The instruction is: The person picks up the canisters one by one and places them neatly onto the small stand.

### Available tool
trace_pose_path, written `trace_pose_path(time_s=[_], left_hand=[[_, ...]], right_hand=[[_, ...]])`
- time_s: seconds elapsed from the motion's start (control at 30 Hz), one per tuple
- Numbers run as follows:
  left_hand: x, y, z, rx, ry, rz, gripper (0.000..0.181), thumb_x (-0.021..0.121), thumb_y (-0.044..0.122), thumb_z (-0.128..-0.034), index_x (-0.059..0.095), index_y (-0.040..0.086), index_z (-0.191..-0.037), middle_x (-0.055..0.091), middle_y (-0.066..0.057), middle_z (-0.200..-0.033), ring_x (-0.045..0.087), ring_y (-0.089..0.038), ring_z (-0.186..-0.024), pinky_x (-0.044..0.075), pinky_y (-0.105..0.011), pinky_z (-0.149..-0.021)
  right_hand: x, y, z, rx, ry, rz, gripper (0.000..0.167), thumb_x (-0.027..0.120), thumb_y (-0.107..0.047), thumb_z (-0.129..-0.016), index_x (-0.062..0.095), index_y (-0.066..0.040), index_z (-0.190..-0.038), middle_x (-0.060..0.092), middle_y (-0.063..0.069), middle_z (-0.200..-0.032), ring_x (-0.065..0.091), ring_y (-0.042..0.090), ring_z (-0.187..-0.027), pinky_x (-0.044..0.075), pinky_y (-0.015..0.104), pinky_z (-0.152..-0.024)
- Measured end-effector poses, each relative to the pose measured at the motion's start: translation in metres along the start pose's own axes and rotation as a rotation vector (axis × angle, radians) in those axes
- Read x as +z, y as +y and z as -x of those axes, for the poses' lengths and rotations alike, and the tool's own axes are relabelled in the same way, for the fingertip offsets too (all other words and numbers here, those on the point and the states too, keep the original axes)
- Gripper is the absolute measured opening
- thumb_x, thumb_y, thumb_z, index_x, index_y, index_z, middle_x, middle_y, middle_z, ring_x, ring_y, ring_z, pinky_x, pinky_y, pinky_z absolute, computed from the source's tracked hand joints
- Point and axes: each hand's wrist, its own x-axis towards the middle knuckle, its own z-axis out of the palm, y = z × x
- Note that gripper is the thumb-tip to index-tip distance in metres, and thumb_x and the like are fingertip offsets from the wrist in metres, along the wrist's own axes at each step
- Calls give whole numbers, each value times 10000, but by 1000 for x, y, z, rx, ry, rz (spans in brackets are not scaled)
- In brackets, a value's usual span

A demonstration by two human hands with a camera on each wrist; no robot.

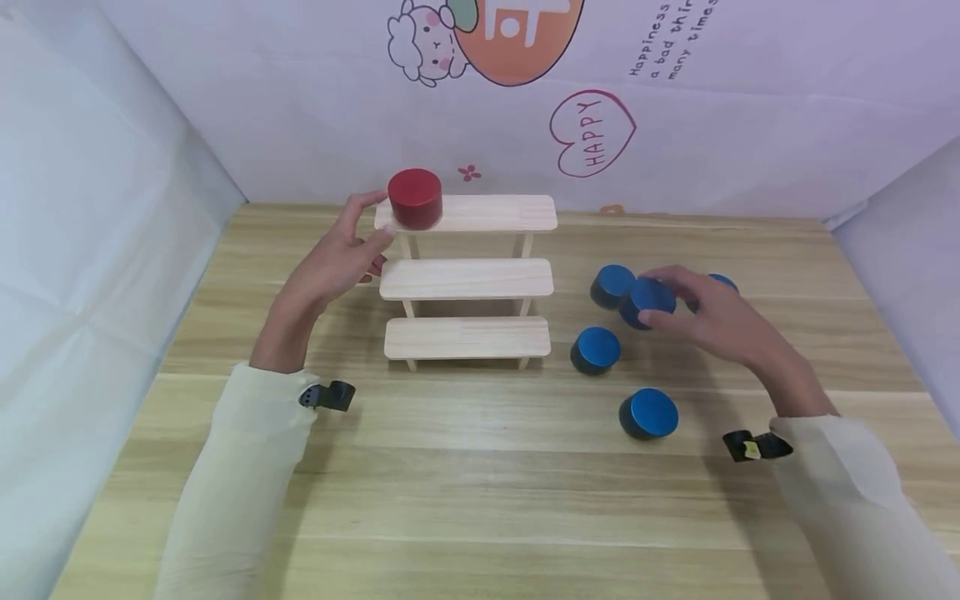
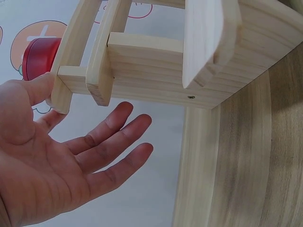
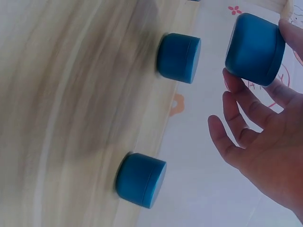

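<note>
A red round tin [image 1: 415, 200] stands at the left end of the top step of a three-step wooden shelf [image 1: 467, 278]. My left hand [image 1: 335, 256] is at that end, thumb and index finger beside the tin and shelf edge. Its other fingers [image 2: 113, 146] spread loosely in the left wrist view, holding nothing. My right hand [image 1: 716, 314] pinches a blue round tin [image 1: 648, 302] between thumb and fingers. In the right wrist view this tin [image 3: 254, 49] hangs above the table, a lid seam round it.
Several other blue tins stand right of the shelf: one behind the held tin [image 1: 612, 286], one near the lowest step [image 1: 596, 350], one toward the front [image 1: 649, 414], one partly hidden by the right hand [image 1: 723, 282]. A printed white cloth [image 1: 712, 142] hangs behind the wooden table [image 1: 465, 500].
</note>
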Motion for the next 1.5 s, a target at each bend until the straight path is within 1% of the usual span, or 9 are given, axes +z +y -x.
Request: trace_pose_path(time_s=[0.13,0.2,0.37,0.47,0.77,1.0,1.17,1.4,1.5], left_hand=[[1,-1,0,-3,3,3,613,502,405,-1042,210,337,-1576,561,-197,-999,573,-343,-911,465,-500,-879],[1,-2,0,2,6,0,609,500,405,-1042,213,334,-1575,567,-196,-978,574,-315,-888,468,-494,-872],[0,-2,0,11,9,-10,602,494,412,-1043,220,335,-1573,581,-193,-947,578,-323,-894,471,-484,-862],[0,-1,1,16,4,-23,606,492,414,-1043,214,334,-1576,583,-191,-961,579,-348,-920,471,-490,-869],[1,-1,0,23,4,-42,616,494,418,-1043,205,327,-1580,567,-205,-1049,588,-365,-952,463,-516,-894],[0,-1,0,21,1,-47,624,490,423,-1043,194,325,-1583,560,-208,-1074,589,-348,-945,461,-516,-899],[-1,-1,1,21,-3,-44,623,491,413,-1044,192,318,-1583,558,-214,-1070,591,-348,-948,461,-515,-907],[-1,-2,0,28,0,-36,623,492,405,-1044,195,308,-1582,542,-210,-1106,585,-358,-946,460,-507,-917],[0,-2,0,27,0,-31,622,493,398,-1045,194,305,-1582,538,-209,-1133,583,-354,-946,459,-508,-918]], right_hand=[[-1,-6,-5,-16,13,13,571,654,-355,-973,477,-80,-1441,502,195,-1419,425,481,-1295,334,687,-996],[-2,-9,-8,-9,11,23,582,647,-361,-975,463,-84,-1452,492,211,-1423,421,499,-1293,333,704,-983],[-4,-16,-14,15,12,21,602,626,-380,-983,438,-88,-1474,474,221,-1435,405,506,-1307,325,710,-990],[-4,-20,-17,12,29,20,588,617,-377,-988,443,-82,-1466,495,216,-1406,417,491,-1297,327,696,-997],[-9,-30,-21,-41,59,22,548,606,-348,-991,477,-58,-1438,536,198,-1350,460,462,-1260,331,670,-997],[-9,-42,-27,-25,73,22,597,591,-411,-991,459,-72,-1464,546,208,-1342,466,453,-1263,327,687,-993],[-7,-50,-32,-12,76,25,612,582,-430,-991,451,-62,-1462,542,215,-1340,454,458,-1272,328,690,-998],[-8,-59,-39,-23,99,13,629,576,-451,-982,452,-71,-1468,530,210,-1362,461,438,-1253,344,683,-972],[-9,-62,-41,-50,115,4,622,591,-437,-978,462,-84,-1472,543,211,-1362,474,440,-1243,361,677,-962]])
